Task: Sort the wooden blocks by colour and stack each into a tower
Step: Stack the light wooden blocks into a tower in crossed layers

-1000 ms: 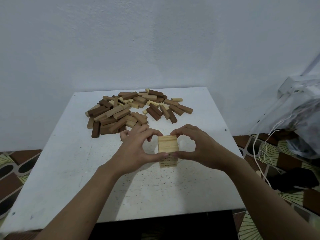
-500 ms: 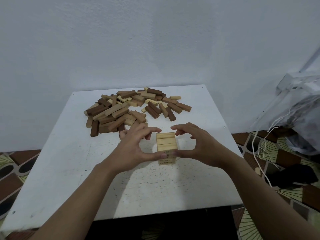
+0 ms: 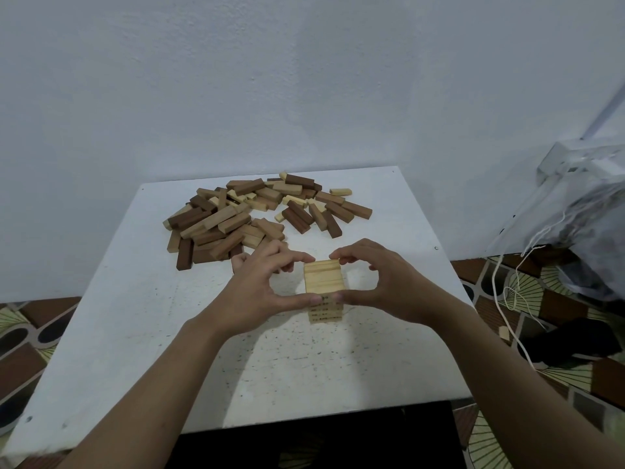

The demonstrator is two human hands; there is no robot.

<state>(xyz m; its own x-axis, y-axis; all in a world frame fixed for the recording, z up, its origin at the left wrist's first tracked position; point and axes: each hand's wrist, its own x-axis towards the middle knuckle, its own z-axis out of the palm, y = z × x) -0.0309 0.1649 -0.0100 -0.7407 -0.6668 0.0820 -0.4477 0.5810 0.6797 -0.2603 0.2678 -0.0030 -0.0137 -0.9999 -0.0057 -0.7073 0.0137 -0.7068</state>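
While upright, tower (image 3: 323, 279) between left hand (image 3: 257, 292), right hand (image 3: 389, 286).

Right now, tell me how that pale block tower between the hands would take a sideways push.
The pale tower is loose stacked layers, so a push would probably slide top blocks off rather than move it whole. Narrow and several layers tall, it may topple.

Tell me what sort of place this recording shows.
Probably a room in a home: a white square table against a plain pale wall, a patterned brown-and-green tiled floor, and a clear plastic bag on the right.
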